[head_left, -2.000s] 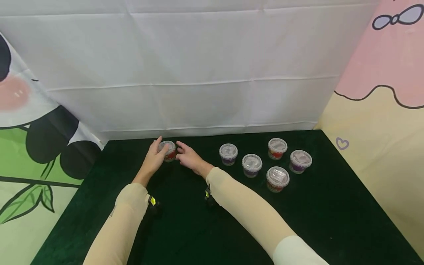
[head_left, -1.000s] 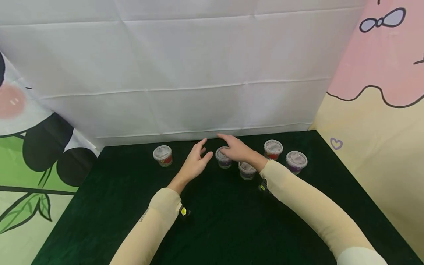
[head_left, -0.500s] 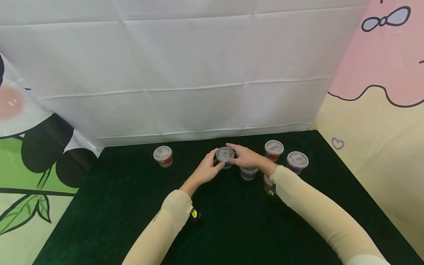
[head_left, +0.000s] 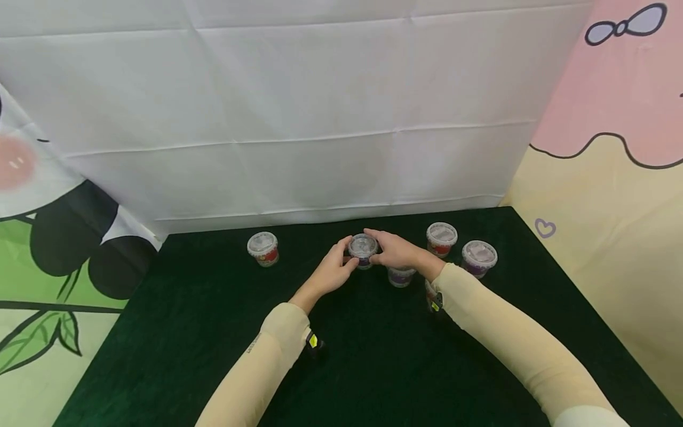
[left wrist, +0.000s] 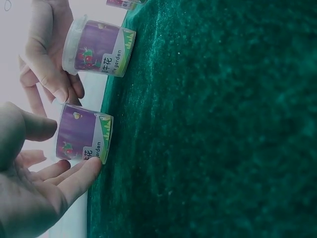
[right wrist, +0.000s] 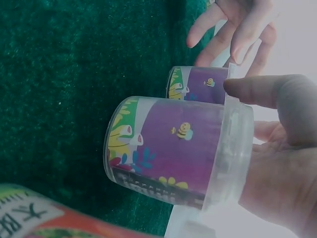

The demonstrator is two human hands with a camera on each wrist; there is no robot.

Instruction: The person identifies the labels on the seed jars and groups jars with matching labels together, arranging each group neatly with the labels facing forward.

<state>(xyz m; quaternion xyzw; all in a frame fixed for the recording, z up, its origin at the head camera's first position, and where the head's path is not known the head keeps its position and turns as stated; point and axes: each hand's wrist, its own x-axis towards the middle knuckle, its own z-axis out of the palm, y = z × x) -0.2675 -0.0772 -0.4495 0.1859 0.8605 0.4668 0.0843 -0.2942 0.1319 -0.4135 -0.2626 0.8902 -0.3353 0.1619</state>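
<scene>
A small clear tub (head_left: 363, 248) with a lid and a purple label stands upright near the back of the green table, between both hands. My left hand (head_left: 328, 270) holds its left side; in the left wrist view its fingers reach along the purple label (left wrist: 79, 130), with the thumb near the lid end. From the other side my right hand (head_left: 397, 252) holds the tub, thumb (right wrist: 250, 92) and fingers at the lid rim. A second purple tub (head_left: 400, 277) stands just under the right hand, partly hidden by it; it looks large in the right wrist view.
A red-labelled tub (head_left: 262, 249) stands alone at the left. To the right are another red-labelled tub (head_left: 441, 239) and a purple one (head_left: 479, 259). The right cuff mostly hides one more tub (head_left: 430, 292). A white cloth (head_left: 320, 118) hangs behind the table.
Both hands have left the red-labelled tub at the left and moved right. They have closed in on the purple tub from its two sides; over the last half second they hardly move.
</scene>
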